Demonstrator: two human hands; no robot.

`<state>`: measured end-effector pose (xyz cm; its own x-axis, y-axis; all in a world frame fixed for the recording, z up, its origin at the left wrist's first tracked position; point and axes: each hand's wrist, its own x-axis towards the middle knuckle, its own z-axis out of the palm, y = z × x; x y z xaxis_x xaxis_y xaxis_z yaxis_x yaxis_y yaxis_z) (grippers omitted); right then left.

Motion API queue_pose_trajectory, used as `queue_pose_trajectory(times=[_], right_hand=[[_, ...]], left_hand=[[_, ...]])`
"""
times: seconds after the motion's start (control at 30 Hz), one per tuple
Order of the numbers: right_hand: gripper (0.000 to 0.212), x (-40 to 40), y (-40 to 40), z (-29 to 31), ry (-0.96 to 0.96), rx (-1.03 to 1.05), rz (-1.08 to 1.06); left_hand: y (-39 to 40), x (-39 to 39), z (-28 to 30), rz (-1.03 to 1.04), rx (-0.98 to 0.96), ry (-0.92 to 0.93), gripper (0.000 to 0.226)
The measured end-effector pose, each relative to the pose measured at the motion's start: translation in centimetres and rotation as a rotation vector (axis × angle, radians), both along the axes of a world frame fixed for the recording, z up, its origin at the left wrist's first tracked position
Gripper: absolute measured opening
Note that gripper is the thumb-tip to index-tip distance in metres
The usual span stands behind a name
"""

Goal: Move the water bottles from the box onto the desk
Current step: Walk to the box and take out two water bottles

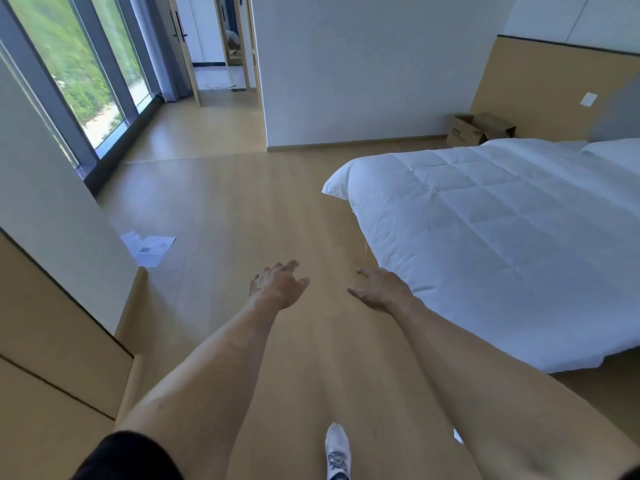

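The box (479,128) sits on the floor (242,209) at the far side of the room, in the corner between the white wall (363,71) and the tan headboard panel (540,88), just beyond the far edge of the bed (502,230). It is a brown cardboard carton with its top flaps open and folded outward; its printed side faces the camera and its long axis runs roughly parallel to the wall behind it. Its contents cannot be seen from this view, and no bottles are visible.

Both arms are stretched forward over the floor. The left hand (277,284) has its fingers spread and loosely bent, holding nothing. The right hand (381,289) is likewise spread and relaxed, holding nothing, and hangs near the bed's near corner without touching it.

A wide strip of wood floor runs from the person's white shoe (337,452) toward the far wall, bounded on the right by the overhanging white quilt and on the left by a tan cabinet (52,341) and a wall edge. Loose paper sheets (149,247) lie on the floor beside that wall. Tall windows (76,71) line the left side.
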<state>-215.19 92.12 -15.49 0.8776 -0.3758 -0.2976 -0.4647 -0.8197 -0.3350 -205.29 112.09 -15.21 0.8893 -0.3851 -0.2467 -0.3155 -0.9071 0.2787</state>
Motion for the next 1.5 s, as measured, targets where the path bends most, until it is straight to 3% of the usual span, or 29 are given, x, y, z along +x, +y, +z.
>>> queue_pose_trajectory(times=[0.33, 0.63, 1.0, 1.27, 1.5], right_hand=[[0.066, 20.3, -6.9, 1.1, -0.006, -0.014, 0.160], [0.065, 31.6, -10.5, 1.1, -0.013, -0.022, 0.197], [0.064, 48.4, -15.1, 1.5, -0.013, -0.062, 0.077], [0.062, 63.7, -16.5, 4.5, -0.085, -0.065, -0.010], [0.061, 73.0, -19.1, 4.4, -0.075, -0.064, -0.035]], left_hand=[[-8.1, 16.7, 2.7, 0.085, -0.052, -0.052, 0.054], [-12.0, 27.4, 1.0, 0.130, -0.054, -0.018, 0.055], [-17.2, 47.4, -0.3, 0.043, -0.096, -0.006, 0.052], [-19.4, 64.6, 2.7, -0.061, -0.091, -0.110, 0.048], [-22.5, 74.5, 2.5, -0.110, -0.077, -0.099, 0.050]])
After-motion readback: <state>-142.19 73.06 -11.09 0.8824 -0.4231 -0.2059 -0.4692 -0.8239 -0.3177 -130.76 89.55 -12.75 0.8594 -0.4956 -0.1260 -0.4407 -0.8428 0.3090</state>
